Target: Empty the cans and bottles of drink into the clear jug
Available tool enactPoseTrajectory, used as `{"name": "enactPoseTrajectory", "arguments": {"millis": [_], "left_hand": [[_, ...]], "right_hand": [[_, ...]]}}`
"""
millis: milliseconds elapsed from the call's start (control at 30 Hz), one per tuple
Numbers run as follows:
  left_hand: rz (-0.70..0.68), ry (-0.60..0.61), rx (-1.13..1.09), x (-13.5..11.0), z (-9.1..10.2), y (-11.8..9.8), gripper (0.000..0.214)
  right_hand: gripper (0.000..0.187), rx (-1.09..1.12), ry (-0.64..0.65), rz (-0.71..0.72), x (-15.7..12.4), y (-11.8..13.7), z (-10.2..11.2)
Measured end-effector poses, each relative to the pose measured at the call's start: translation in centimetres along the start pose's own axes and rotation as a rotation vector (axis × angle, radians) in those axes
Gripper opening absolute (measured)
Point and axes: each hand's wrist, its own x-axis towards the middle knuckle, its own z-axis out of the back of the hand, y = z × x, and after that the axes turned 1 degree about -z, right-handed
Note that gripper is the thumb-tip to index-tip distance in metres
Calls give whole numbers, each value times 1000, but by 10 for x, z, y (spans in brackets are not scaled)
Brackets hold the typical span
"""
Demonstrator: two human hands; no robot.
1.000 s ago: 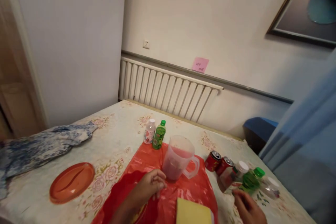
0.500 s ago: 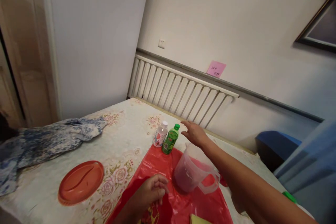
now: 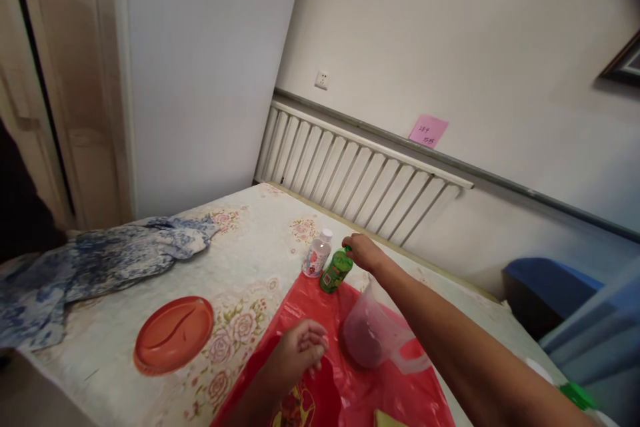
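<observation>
My right hand (image 3: pixel 363 251) reaches across the table, its fingers closed on the top of a small green bottle (image 3: pixel 335 271) that leans a little. A small clear bottle with a pink label and white cap (image 3: pixel 317 254) stands just left of it. My left hand (image 3: pixel 300 353) rests on a red plastic bag (image 3: pixel 330 373) with its fingers curled loosely; nothing shows in it. A translucent plastic jug (image 3: pixel 370 333) with reddish liquid at the bottom stands on the bag, under my right forearm.
An orange oval plate (image 3: pixel 174 335) lies on the floral tablecloth (image 3: pixel 240 247) at front left. A blue patterned cloth (image 3: pixel 100 263) is bunched at the far left. A white radiator (image 3: pixel 350 173) runs behind the table. A green cap (image 3: pixel 575 392) shows at the lower right.
My right hand came from the bottles at the right, reached over the jug and closed on the green bottle's top, which now leans. The view has swung left. The left hand has hardly moved.
</observation>
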Motion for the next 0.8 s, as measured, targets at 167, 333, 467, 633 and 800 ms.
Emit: {"name": "enactPoseTrajectory", "arguments": {"millis": [167, 333, 467, 633, 800], "left_hand": [[-300, -481, 345, 10, -1, 8, 42], [-587, -735, 716, 14, -8, 3, 77], [-638, -710, 841, 13, -12, -1, 90], [-480, -480, 746, 6, -18, -10, 75], [-307, -294, 631, -6, -20, -25, 75]], "right_hand": [[25, 50, -51, 73, -27, 16, 30], [22, 142, -73, 142, -70, 38, 59], [18, 315, -118, 254, -108, 49, 65], [15, 432, -155, 349, -148, 54, 67], [18, 847, -325, 114, -193, 46, 57]]}}
